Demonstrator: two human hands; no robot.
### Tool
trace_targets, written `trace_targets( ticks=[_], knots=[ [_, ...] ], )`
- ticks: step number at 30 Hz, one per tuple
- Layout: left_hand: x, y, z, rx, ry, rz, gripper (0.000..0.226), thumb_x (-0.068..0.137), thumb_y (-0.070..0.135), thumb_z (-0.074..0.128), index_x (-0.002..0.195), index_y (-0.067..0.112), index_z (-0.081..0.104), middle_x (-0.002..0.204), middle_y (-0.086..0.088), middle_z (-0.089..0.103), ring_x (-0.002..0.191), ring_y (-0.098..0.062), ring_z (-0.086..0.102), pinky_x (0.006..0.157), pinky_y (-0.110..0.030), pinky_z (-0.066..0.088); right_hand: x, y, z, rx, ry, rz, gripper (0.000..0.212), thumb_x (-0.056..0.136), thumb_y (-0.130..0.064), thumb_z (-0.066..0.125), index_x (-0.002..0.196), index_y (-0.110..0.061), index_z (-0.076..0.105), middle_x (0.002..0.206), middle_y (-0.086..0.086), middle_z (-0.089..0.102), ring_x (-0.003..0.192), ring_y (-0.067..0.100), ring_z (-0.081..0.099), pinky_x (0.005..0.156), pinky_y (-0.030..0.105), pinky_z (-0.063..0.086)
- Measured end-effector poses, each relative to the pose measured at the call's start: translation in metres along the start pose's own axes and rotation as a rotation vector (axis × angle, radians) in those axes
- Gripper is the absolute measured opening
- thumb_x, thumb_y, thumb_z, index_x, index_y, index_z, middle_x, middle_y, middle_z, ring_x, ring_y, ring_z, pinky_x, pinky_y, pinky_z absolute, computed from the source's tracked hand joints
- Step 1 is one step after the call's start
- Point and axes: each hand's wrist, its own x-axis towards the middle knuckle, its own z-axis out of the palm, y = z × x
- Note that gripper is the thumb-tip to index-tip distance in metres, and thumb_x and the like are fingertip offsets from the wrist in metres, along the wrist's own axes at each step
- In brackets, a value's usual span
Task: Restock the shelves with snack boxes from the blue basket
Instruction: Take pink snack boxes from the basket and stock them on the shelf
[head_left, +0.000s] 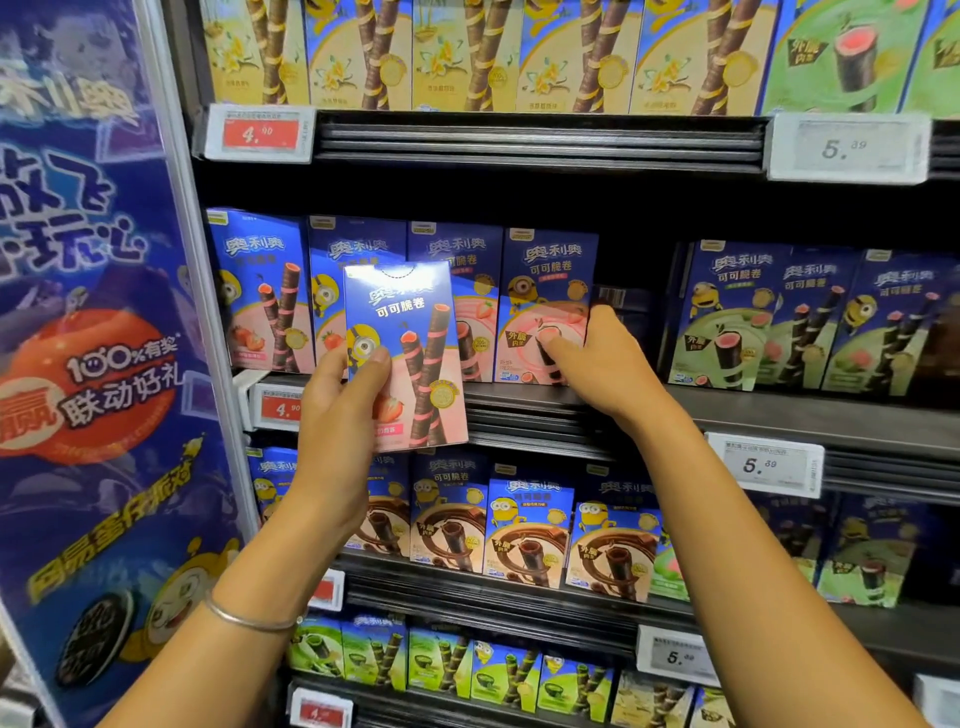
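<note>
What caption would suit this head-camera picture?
Left hand holds a strawberry wafer-roll box; right hand grips a shelved box.

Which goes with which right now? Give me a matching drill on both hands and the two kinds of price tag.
Things:
1 left hand
2 right hand
3 4.90 tag
4 5.39 tag

States:
A grey
B red
C holds a loose pink box in front of the shelf
D grips the end box of the shelved pink row

Pairs: 1-C, 2-D, 3-B, 4-A
</note>
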Motion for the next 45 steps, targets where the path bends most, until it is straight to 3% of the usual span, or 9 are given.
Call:
trace_targets(
  ticks=[5,9,13,26,30,36,38,41,45],
  knots=[
    [0.006,-0.001,-0.006,0.011,-0.007,0.007,0.03,0.094,0.031,0.062,0.114,0.01,0.067,0.107,-0.011,0.071,0.099,-0.034,0.067,0.095,-0.062,0.053,0.014,0.003,-0.01,0.352,-0.087,0.147,0.043,0.081,-0.043,0.08,0.103,-0.014,0.057,0.101,-0.001,0.067,0.092,0.01,0.063,0.065,0.027,0.043],
    [0.009,-0.004,-0.009,0.045,-0.013,0.03,0.016,0.103,0.023,0.057,0.109,0.013,0.068,0.103,-0.004,0.075,0.092,-0.024,0.074,0.082,-0.044,0.061,0.022,0.005,-0.011,0.445,-0.186,0.183,0.042,0.077,-0.036,0.086,0.098,-0.011,0.061,0.097,0.001,0.078,0.097,0.016,0.07,0.075,0.035,0.055],
    [0.008,-0.004,-0.005,0.023,-0.003,0.009,0.028,0.104,0.023,0.058,0.118,-0.001,0.06,0.105,-0.013,0.067,0.097,-0.033,0.065,0.096,-0.067,0.051,0.019,0.003,-0.009,0.445,-0.214,0.161,0.048,0.081,-0.034,0.083,0.114,-0.007,0.06,0.106,0.007,0.077,0.104,0.023,0.073,0.101,0.054,0.053],
    [0.011,-0.011,-0.006,-0.007,-0.015,-0.008,0.028,0.101,0.024,0.059,0.118,0.001,0.061,0.105,-0.014,0.067,0.096,-0.033,0.064,0.091,-0.057,0.052,0.016,0.002,-0.012,0.391,-0.219,0.099,0.041,0.086,-0.035,0.079,0.117,-0.01,0.067,0.107,0.002,0.077,0.104,0.018,0.073,0.101,0.047,0.054],
    [0.011,-0.013,-0.006,-0.019,-0.03,-0.005,0.023,0.093,0.03,0.063,0.11,0.015,0.065,0.102,-0.013,0.064,0.094,-0.031,0.06,0.086,-0.051,0.049,0.015,0.004,-0.01,0.41,-0.2,0.087,0.024,0.086,-0.033,0.08,0.099,-0.018,0.067,0.094,-0.005,0.079,0.091,0.01,0.075,0.093,0.041,0.058],
    [0.011,-0.014,-0.008,-0.011,-0.046,0.01,0.022,0.093,0.032,0.063,0.109,0.017,0.067,0.103,-0.011,0.068,0.095,-0.031,0.064,0.088,-0.052,0.051,0.013,0.009,-0.016,0.482,-0.193,0.139,0.051,0.074,-0.042,0.087,0.11,-0.017,0.061,0.11,0.0,0.076,0.11,0.017,0.069,0.097,0.046,0.055],
    [0.01,-0.015,-0.009,-0.003,-0.048,0.024,0.015,0.099,0.027,0.06,0.109,0.017,0.067,0.103,-0.011,0.068,0.095,-0.031,0.064,0.088,-0.052,0.051,0.011,0.008,-0.017,0.45,-0.148,0.154,0.064,0.072,-0.049,0.086,0.118,-0.015,0.056,0.116,-0.002,0.072,0.108,0.011,0.066,0.082,0.034,0.053],
    [0.01,-0.015,-0.008,0.035,-0.071,0.039,0.014,0.105,0.023,0.057,0.111,0.018,0.068,0.108,-0.011,0.074,0.097,-0.031,0.07,0.088,-0.049,0.056,0.002,0.002,-0.017,0.415,-0.022,0.148,0.059,0.079,-0.052,0.08,0.117,-0.015,0.052,0.116,-0.001,0.066,0.094,0.003,0.063,0.064,0.022,0.046],
    [0.006,-0.014,0.007,0.074,-0.143,0.103,0.022,0.104,0.026,0.057,0.121,0.015,0.065,0.114,-0.001,0.076,0.104,-0.021,0.074,0.084,-0.038,0.062,-0.026,-0.011,-0.012,0.438,0.358,-0.032,0.047,0.088,-0.049,0.072,0.115,-0.015,0.054,0.12,0.008,0.059,0.1,0.012,0.063,0.08,0.026,0.053]
  ],
)
